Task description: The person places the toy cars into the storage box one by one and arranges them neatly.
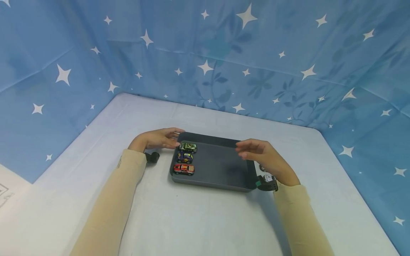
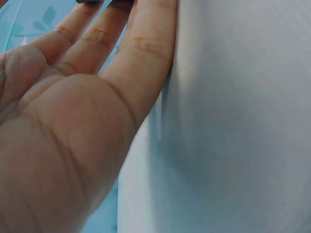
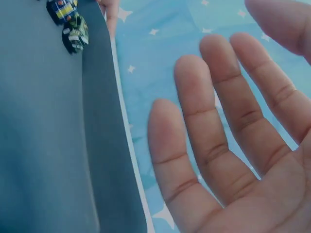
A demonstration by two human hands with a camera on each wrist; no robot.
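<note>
A dark grey rectangular tray (image 1: 221,167) lies on the white table. Three toy cars line its left side: a green patterned one (image 1: 188,147) at the back, a purple-blue one (image 1: 185,157) in the middle and a red-orange one (image 1: 184,169) in front. My left hand (image 1: 160,138) touches the tray's back left corner with extended fingers, thumb at the left rim beside the green car. My right hand (image 1: 261,154) is held over the tray's right side, fingers spread and slightly bent, holding nothing; the right wrist view shows its bare palm and fingers.
Just right of the tray, a small object (image 1: 262,168) shows partly from behind my right hand. The white tabletop (image 1: 192,220) extends around the tray. A blue curtain with white stars (image 1: 224,53) rises behind the table and along both sides.
</note>
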